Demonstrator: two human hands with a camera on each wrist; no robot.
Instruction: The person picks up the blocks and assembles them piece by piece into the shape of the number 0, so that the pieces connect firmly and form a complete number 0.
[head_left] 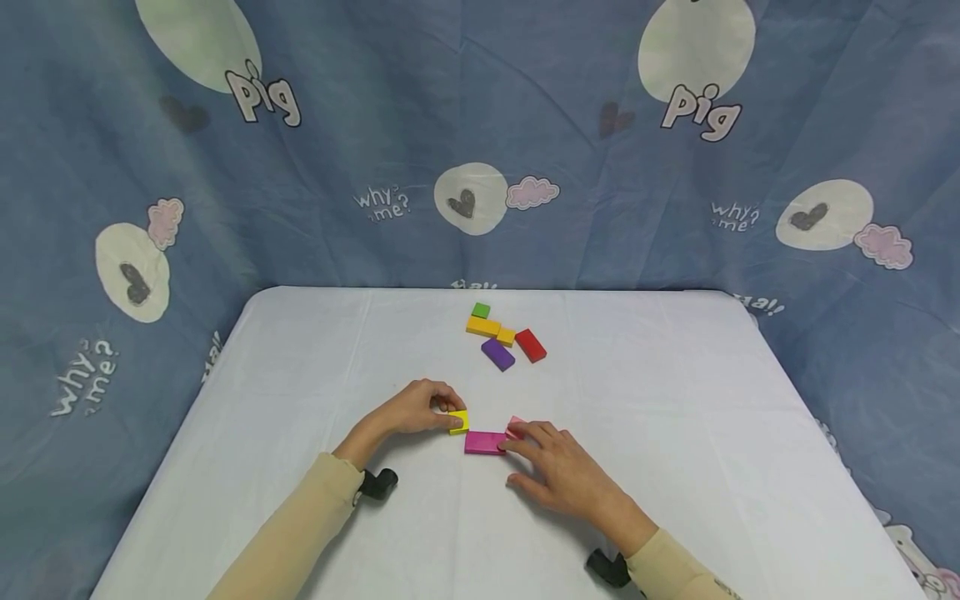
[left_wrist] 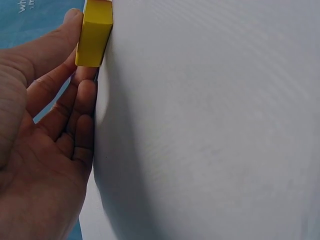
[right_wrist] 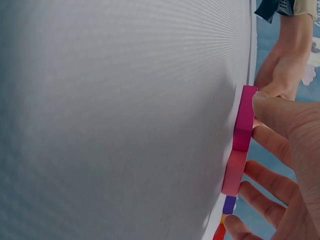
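My left hand [head_left: 420, 408] pinches a small yellow block [head_left: 458, 422] between thumb and fingers, low over the white tabletop. In the left wrist view the thumb lies along one side of that yellow block [left_wrist: 95, 34]. Just right of it lies a longer magenta block [head_left: 484, 443], flat on the table. My right hand [head_left: 561, 471] spreads over its right end, one fingertip touching it and the thumb apart from it. A pink block [head_left: 514, 423], partly hidden by the fingers, adjoins the magenta one; in the right wrist view the pink block [right_wrist: 234, 173] shows end to end with it.
Farther back lie a green block [head_left: 482, 310], a long orange-yellow block [head_left: 483, 326], a short orange-yellow block [head_left: 506, 337], a purple block [head_left: 498, 354] and a red block [head_left: 531, 345]. Behind the white table [head_left: 637, 375] hangs a blue printed cloth [head_left: 525, 108].
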